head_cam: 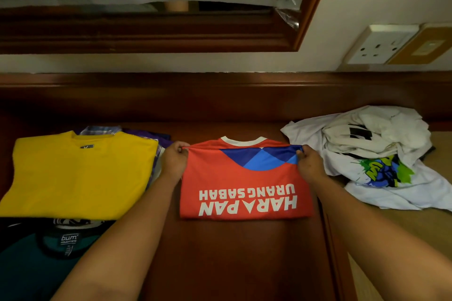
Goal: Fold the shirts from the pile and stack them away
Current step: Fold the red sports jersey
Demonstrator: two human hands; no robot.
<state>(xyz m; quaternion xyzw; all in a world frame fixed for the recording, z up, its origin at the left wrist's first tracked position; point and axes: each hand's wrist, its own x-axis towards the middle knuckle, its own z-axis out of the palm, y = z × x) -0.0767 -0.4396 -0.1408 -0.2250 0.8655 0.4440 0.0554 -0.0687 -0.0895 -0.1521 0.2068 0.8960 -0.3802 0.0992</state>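
A red shirt with white lettering and a blue patch lies folded in the middle of the dark wooden surface. My left hand pinches its far left corner. My right hand pinches its far right corner. The folded edge sits just below the white collar. To the right lies the pile of crumpled white shirts, one with a green and blue print. On the left, a folded yellow shirt tops a stack.
A teal shirt with a black one beneath lies at the near left. A wooden ledge and a newspaper-covered window frame rise behind. A wall socket sits at the upper right. A lighter tan surface adjoins on the right.
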